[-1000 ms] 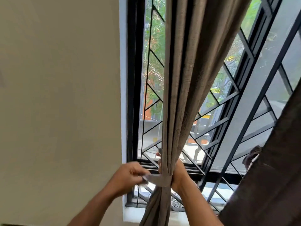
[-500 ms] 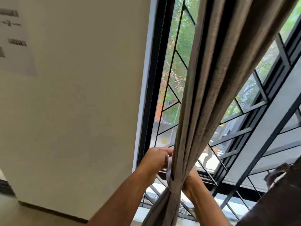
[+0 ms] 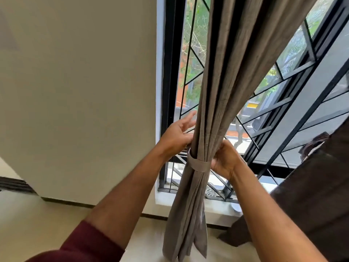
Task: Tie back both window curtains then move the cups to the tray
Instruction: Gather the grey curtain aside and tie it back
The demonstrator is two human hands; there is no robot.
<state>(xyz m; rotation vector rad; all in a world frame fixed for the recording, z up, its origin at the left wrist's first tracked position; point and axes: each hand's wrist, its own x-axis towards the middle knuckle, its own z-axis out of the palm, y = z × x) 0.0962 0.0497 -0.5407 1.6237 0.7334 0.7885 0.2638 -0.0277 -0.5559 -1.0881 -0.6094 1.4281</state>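
Since 0.5 s ago, band point(image 3: 198, 164) now sitting flat around curtain point(image 3: 217, 103). Left hand point(image 3: 175, 138) fingers spreading behind it; right hand point(image 3: 224, 159) pinching band's end. Second curtain point(image 3: 321, 186) hanging loose; cups, tray out of view.

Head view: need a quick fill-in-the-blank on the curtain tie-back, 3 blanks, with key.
1. The tie band is wrapped around the gathered ____ curtain.
2. The left hand sits on the side of the bundle nearer the ____, while the right hand is on the other side.
3. The sleeve on the left arm is ____ in colour.

Missing words: grey; wall; maroon
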